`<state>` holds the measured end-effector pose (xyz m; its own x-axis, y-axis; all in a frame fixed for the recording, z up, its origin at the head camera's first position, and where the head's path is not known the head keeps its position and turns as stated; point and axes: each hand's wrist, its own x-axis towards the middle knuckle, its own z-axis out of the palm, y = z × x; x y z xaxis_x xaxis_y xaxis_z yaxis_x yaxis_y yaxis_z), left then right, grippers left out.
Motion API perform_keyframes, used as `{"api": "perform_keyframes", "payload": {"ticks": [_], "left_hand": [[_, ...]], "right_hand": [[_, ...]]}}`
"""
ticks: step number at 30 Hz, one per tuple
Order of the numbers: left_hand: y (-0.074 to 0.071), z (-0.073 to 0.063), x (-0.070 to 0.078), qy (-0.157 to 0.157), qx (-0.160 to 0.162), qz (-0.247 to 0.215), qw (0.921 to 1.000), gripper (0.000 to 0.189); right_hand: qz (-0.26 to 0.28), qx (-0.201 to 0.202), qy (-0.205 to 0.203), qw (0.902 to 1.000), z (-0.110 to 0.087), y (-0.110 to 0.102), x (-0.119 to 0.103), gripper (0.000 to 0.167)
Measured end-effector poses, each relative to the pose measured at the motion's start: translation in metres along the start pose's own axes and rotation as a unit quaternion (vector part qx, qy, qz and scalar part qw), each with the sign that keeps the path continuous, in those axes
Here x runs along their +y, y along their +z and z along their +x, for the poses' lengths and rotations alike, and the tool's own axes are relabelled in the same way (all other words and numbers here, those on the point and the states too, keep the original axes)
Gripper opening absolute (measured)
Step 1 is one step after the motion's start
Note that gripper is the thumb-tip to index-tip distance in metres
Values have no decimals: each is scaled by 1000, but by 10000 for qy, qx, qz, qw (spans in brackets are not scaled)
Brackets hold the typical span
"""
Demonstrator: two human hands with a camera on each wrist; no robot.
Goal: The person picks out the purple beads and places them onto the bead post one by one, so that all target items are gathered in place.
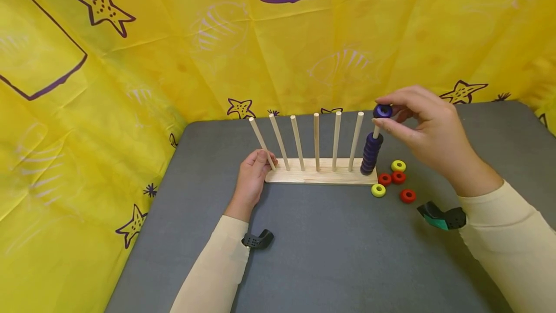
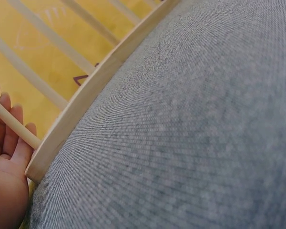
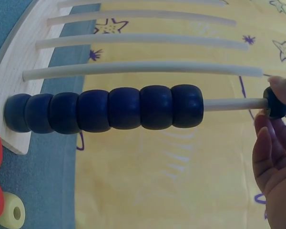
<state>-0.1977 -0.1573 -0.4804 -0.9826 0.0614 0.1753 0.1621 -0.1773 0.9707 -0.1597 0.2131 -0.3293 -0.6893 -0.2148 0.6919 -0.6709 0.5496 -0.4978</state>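
Note:
My right hand (image 1: 427, 124) pinches a dark blue bead (image 1: 382, 111) between thumb and fingertips at the top of the rightmost peg. In the right wrist view this bead (image 3: 276, 103) is right at the peg's tip. Lower on the same peg is a stack of several dark blue beads (image 1: 371, 153), pressed together down to the wooden base (image 1: 321, 176). A bare length of peg (image 3: 234, 104) shows between stack and held bead. At the base's left end rests my left hand (image 1: 254, 175), its relaxed fingers (image 2: 10, 138) behind the leftmost peg (image 2: 14, 123).
Several bare pegs (image 1: 316, 141) rise from the base. Loose on the grey table (image 1: 321, 255), near the base's right end, lie a yellow bead (image 1: 398, 166), another yellow bead (image 1: 378, 190) and red beads (image 1: 408, 195). A yellow patterned cloth (image 1: 286, 57) hangs behind.

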Motion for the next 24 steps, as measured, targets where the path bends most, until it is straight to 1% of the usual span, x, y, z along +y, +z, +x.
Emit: {"api": "perform_keyframes", "payload": {"ticks": [4, 6, 7, 8, 11, 12, 13, 16, 17, 18, 21, 24], "left_hand": [[0, 0, -1, -12, 14, -26, 10000, 36], [0, -1, -1, -20, 16, -34, 10000, 36], [0, -1, -1, -27, 14, -36, 10000, 36], [-1, -2, -2, -26, 11, -39, 10000, 36], [0, -2, -3, -28, 5, -64, 10000, 36], [0, -3, -3, -22, 2, -70, 10000, 36], [0, -3, -3, -12, -8, -94, 10000, 37], [0, -3, -3, 10, -19, -116, 9999, 37], [0, -2, -3, 11, -20, -126, 9999, 36], [0, -2, -3, 9, -18, -134, 9999, 36], [0, 0, -4, -1, -4, -133, 9999, 34], [0, 1, -6, -49, 41, -150, 9999, 34]], "right_hand": [[102, -50, -103, 9999, -1, 2, 5, 46], [146, -73, -157, 9997, -3, 3, 9, 33], [169, -75, -160, 9997, -4, 4, 10, 32], [188, -88, -172, 9996, -5, 5, 12, 38], [224, -108, -135, 9996, -9, 7, 15, 66], [239, -107, -101, 9996, -10, 7, 16, 68], [259, -103, -63, 9996, -11, 8, 17, 64], [295, -111, 25, 9995, -13, 9, 17, 38], [299, -108, 47, 9995, -14, 9, 17, 32], [284, -101, 62, 9995, -14, 9, 18, 31], [269, -36, 132, 9995, -16, 9, 18, 40], [226, -29, 240, 9995, -20, 9, 21, 37]]}}
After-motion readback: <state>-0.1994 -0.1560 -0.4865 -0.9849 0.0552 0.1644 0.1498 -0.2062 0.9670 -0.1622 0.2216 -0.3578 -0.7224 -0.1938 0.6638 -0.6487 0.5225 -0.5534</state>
